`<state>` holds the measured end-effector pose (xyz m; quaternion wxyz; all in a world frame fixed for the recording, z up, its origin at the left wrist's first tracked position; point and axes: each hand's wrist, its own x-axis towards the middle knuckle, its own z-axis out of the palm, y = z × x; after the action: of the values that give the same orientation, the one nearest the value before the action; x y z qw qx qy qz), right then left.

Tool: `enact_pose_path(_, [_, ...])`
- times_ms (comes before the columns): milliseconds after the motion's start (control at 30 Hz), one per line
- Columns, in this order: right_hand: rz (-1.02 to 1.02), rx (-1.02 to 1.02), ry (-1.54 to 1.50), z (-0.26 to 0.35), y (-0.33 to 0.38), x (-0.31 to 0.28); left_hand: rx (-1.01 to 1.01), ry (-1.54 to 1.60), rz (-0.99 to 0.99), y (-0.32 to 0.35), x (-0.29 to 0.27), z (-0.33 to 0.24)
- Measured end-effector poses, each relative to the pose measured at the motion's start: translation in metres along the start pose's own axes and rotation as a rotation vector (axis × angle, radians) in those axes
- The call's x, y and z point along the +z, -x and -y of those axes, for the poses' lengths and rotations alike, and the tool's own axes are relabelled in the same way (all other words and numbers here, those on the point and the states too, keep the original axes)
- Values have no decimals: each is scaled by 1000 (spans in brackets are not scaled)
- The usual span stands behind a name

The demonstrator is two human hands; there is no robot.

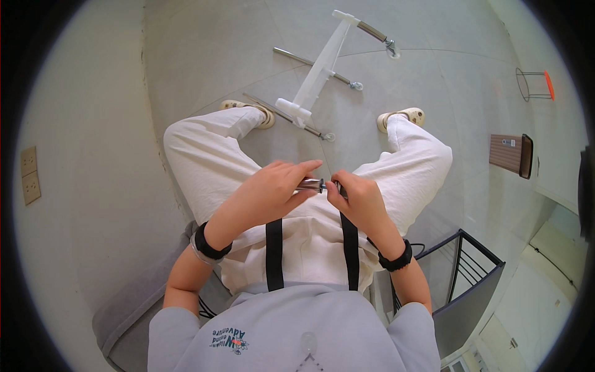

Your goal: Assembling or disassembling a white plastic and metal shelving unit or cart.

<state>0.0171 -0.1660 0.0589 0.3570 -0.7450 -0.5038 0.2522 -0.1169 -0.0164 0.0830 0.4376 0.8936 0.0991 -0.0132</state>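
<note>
Over my lap, my left hand (273, 189) is closed around a short shiny metal tube (308, 184), its fingers partly stretched along it. Facing it, my right hand (359, 199) pinches a dark shiny piece (340, 188), mostly hidden by the fingers. Between the hands a thin stem bridges the tube's dark end and that piece; whether they are joined I cannot tell. On the floor beyond my lap lies a white plastic frame (322, 68) with metal tubes through it. Clear caster wheels (393, 49) sit on the right ends of those tubes.
My shoes (251, 111) flank the near end of the frame. To the right are a brown box (509, 154), a wire stand with an orange rim (549, 85) and a black metal rack (477, 273). A grey cushioned seat (139, 310) is at lower left, beside the wall.
</note>
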Motion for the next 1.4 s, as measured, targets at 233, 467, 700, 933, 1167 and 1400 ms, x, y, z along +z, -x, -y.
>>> enact_pose_path(233, [8,25,-16,-1,0,0,-93,55,82,0,1,0])
enact_pose_path(467, [6,18,-26,0,1,-1,-59,140,0,1,4,4])
enact_pose_path(700, [-17,30,-43,-3,1,0,-98,83,9,0,1,-4])
enact_pose_path(933, [-14,94,-79,-4,2,-3,-37,50,7,0,2,2])
enact_pose_path(1167, [18,110,-78,-4,2,0,-93,278,50,4,12,8])
enact_pose_path(1400, [-64,476,-738,-7,-2,6,-135,140,-417,-4,11,16])
